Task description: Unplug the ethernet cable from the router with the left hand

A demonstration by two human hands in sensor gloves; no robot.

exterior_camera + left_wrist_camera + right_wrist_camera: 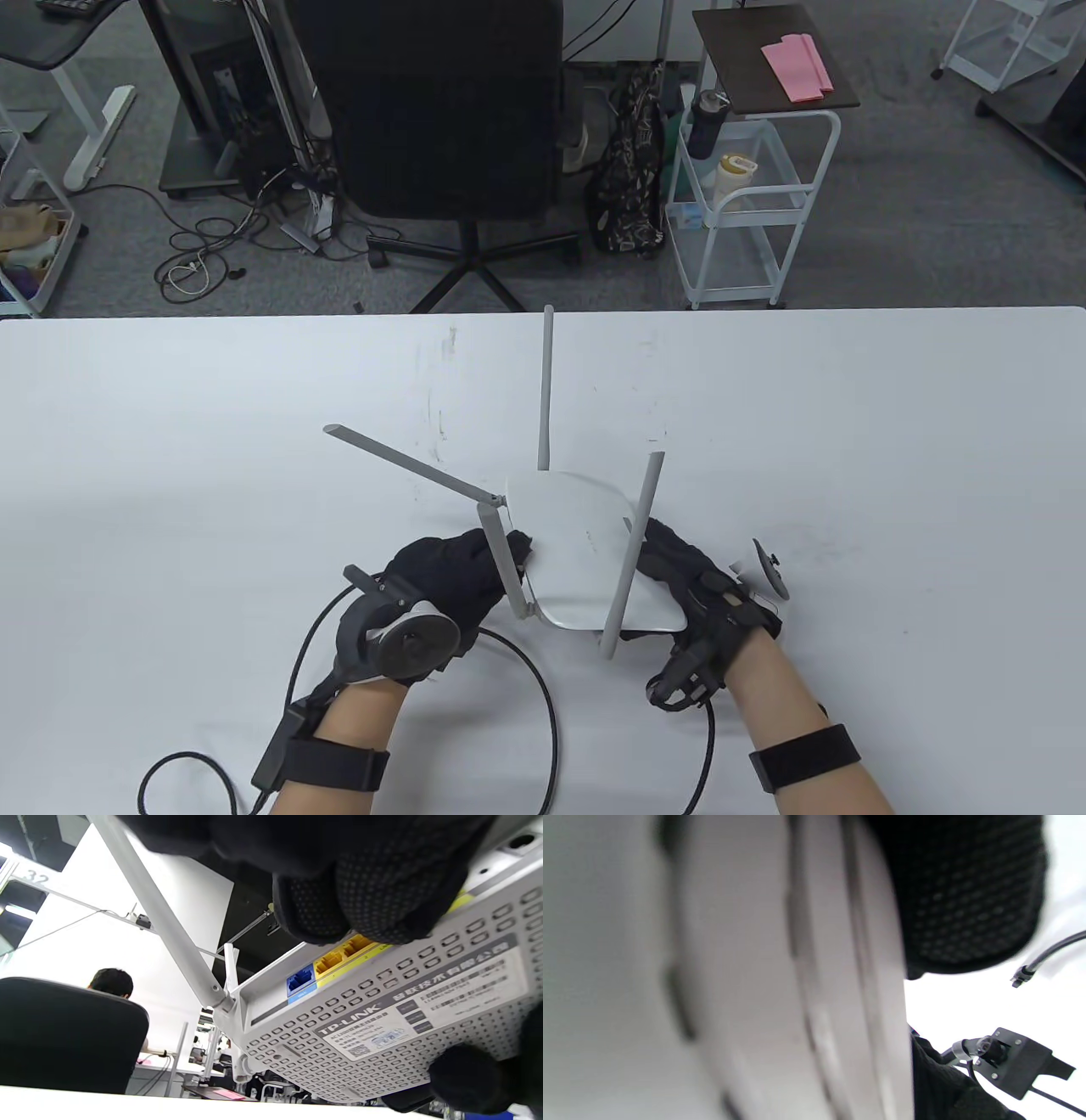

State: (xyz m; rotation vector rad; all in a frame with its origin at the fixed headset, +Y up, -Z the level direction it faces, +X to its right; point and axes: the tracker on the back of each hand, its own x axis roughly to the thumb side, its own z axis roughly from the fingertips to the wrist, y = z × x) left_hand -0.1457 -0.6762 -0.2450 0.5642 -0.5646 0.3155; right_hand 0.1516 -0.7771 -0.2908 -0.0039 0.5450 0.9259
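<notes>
I see the router (pixel 585 552) lifted above the white desk (pixel 848 441), between both hands. My left hand (pixel 450 569) fingers (pixel 382 899) press on its port side; the right hand (pixel 687 577) grips the opposite edge. I cannot see any ethernet cable in the ports.

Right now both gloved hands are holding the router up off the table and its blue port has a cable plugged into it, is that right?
Not quite. Both the left hand and right hand do hold the router up, but the blue port is empty, with no cable in it. The left wrist view shows this.
</notes>
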